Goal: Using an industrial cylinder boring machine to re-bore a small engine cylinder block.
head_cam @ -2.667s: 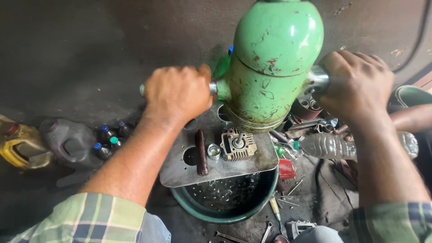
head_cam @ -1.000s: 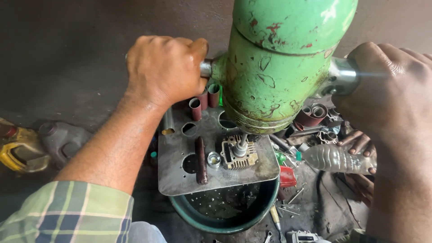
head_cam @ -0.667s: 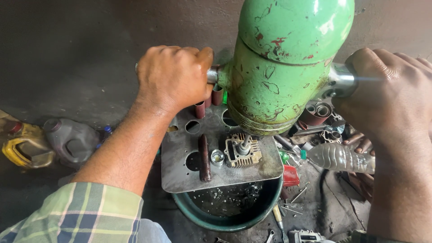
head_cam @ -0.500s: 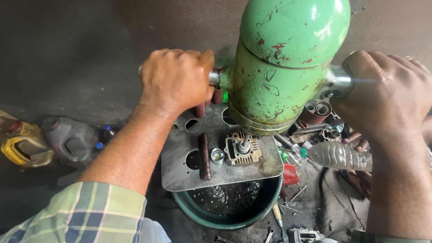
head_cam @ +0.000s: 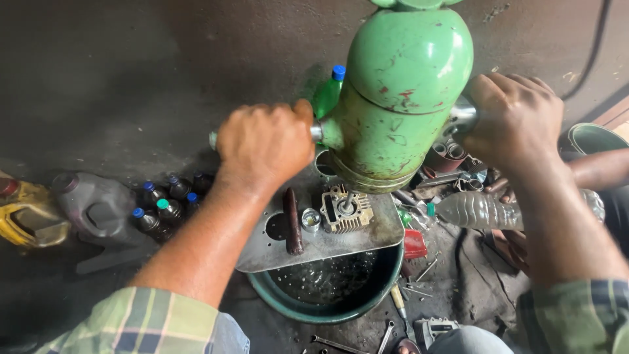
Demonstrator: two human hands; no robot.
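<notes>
Paint-chipped green metal machine housing [head_cam: 403,98] stands over a grey perforated steel plate [head_cam: 327,244], which rests on a dark green round basin [head_cam: 367,298]. Left hand [head_cam: 265,144] and right hand [head_cam: 517,121] each clench a metal side handle. Beneath sits a small finned cylinder head [head_cam: 346,208].

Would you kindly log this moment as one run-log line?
left hand: gripping side handle | right hand: gripping opposite handle | green machine head: above finned metal part | metal plate: over green basin
</notes>
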